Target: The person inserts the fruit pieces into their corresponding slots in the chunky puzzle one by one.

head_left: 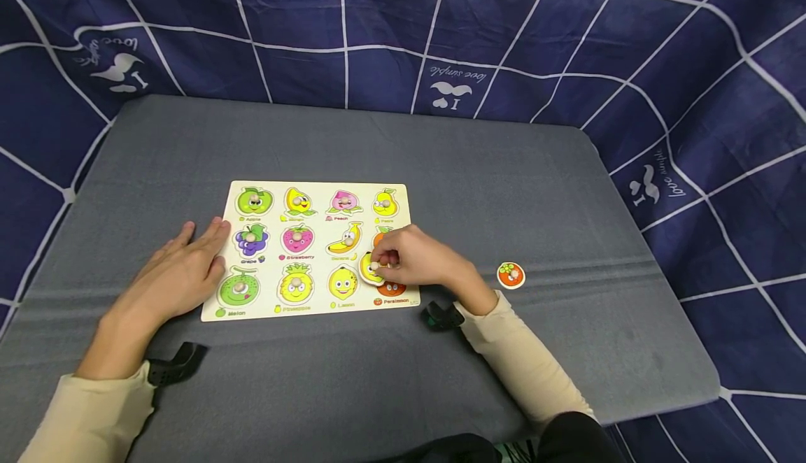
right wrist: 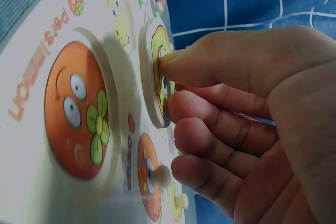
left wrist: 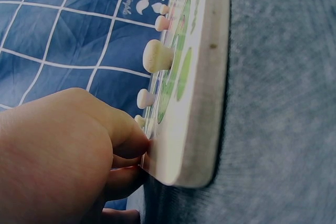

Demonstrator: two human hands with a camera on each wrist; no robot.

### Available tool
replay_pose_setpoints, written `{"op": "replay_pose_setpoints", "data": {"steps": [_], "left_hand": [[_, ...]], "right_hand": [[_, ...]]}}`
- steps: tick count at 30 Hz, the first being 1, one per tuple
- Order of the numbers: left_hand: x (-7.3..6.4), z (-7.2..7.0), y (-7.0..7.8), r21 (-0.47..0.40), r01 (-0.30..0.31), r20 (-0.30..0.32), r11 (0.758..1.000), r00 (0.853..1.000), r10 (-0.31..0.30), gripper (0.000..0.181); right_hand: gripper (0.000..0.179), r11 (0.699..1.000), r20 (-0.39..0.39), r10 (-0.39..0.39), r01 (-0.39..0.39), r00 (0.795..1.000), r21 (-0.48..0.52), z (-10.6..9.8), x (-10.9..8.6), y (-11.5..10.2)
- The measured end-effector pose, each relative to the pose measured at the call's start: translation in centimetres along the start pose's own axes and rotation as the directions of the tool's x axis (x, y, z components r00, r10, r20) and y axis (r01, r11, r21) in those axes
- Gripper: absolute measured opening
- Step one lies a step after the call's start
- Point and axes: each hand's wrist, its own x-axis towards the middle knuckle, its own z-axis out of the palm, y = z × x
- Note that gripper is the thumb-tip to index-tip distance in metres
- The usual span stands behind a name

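A cream fruit puzzle board with knobbed pieces lies on the grey table. My right hand pinches the yellow lemon puzzle piece between thumb and fingers, over the board's lower right. Seen from the right wrist, this lemon piece is tilted, its edge raised above the board. The lemon picture and the persimmon picture show no knobs. My left hand lies flat beside the board; in the left wrist view its fingertips touch the board's edge. The right hand partly hides the orange piece.
A round persimmon piece with a knob lies on the grey table, right of the board and near my right wrist. Blue checked cloth hangs around the far and right sides of the table.
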Motion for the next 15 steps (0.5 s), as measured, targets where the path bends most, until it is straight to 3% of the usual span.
{"op": "replay_pose_setpoints", "data": {"steps": [15], "left_hand": [[0.0,0.0,0.0,-0.006,0.005,0.003,1.000,1.000,-0.005,0.057]], "right_hand": [[0.005,0.999,0.027,-0.038,0.039,0.999,-0.038,1.8,1.5,-0.8]]}}
